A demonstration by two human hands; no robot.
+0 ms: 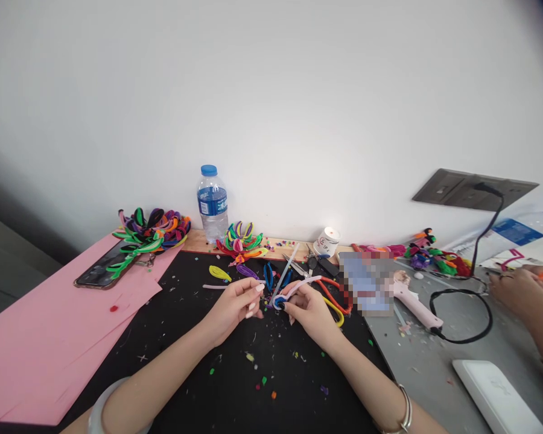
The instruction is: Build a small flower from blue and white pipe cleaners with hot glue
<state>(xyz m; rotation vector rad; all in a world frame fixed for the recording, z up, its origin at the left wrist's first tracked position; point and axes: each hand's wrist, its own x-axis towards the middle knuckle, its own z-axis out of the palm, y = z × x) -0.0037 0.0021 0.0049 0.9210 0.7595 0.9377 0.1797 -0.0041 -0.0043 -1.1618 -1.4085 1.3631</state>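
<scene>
My right hand (311, 310) pinches a pale lavender pipe cleaner (305, 281). One end of it curls into a small loop around a blue piece (280, 303), and the other end sticks out over my fingers. Just to the left, my left hand (241, 305) has its thumb and fingers closed together; what is between them, if anything, is hidden. A pale strip (213, 287) lies behind that hand. Beyond both hands are a yellow pipe-cleaner loop (219, 273), a purple one (247, 273), a blue one (268, 276) and a translucent glue stick (286, 270).
Coloured scraps litter the black mat (235, 386). Behind it stand a water bottle (213, 205), a paper cup (327, 243) and scissors (298, 265). A pink glue gun (419, 307) with a black cable lies right, near another person's hand (520, 292). Pink paper (49, 337) and a phone (102, 265) lie left.
</scene>
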